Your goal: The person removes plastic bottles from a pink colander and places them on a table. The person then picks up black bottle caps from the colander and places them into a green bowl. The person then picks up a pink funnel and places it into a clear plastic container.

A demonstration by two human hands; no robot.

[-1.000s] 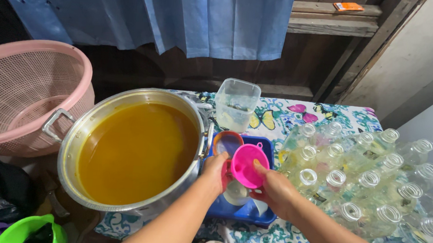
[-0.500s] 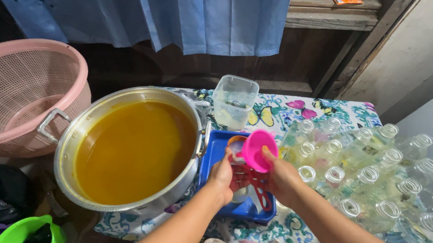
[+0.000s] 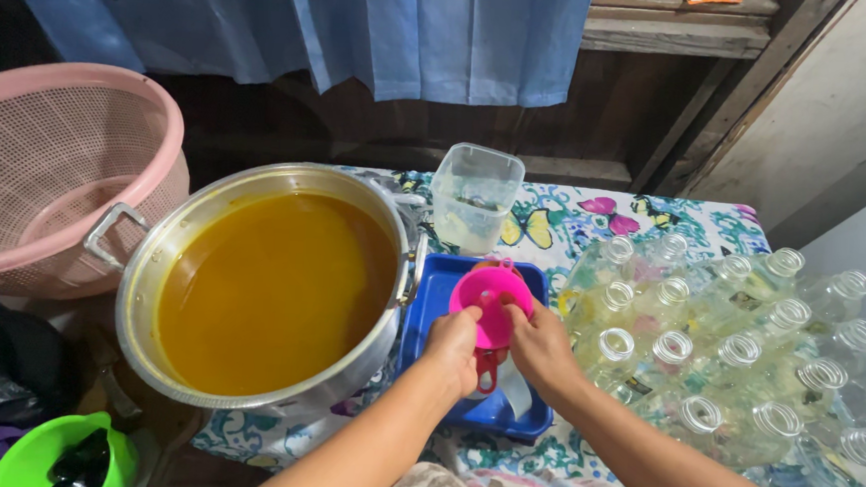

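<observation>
Both hands meet over the blue tray (image 3: 429, 303) on the worktop (image 3: 575, 222), just right of the big metal pot (image 3: 150, 286) brimming with orange-yellow liquid. Left hand (image 3: 455, 347) grasping the near-left rim of the pink funnel (image 3: 490, 295); right hand (image 3: 539, 342) grasping its right edge, fingers curled against the bowl. Funnel mouth now facing up and level, lower over the tray than half a second ago, when tipped sideways and raised; a second ago, held further toward the near edge of the tray. Beneath the funnel, something red (image 3: 486, 377) hanging down between the hands, too hidden to identify; a pale shape under it, possibly a bottle, not clear enough to tell. Judging from the levelled, two-handed hold: funnel being seated rather than carried, with pouring gear not yet in hand.

Beside the tray on the right, a crowd of clear open bottles (image 3: 728, 342) standing close together on the patterned cloth. Behind the tray, a clear square plastic container (image 3: 474, 198). Far left, a pink mesh basket (image 3: 47, 170) touching the pot's handle; a green tub (image 3: 50, 446) below.
</observation>
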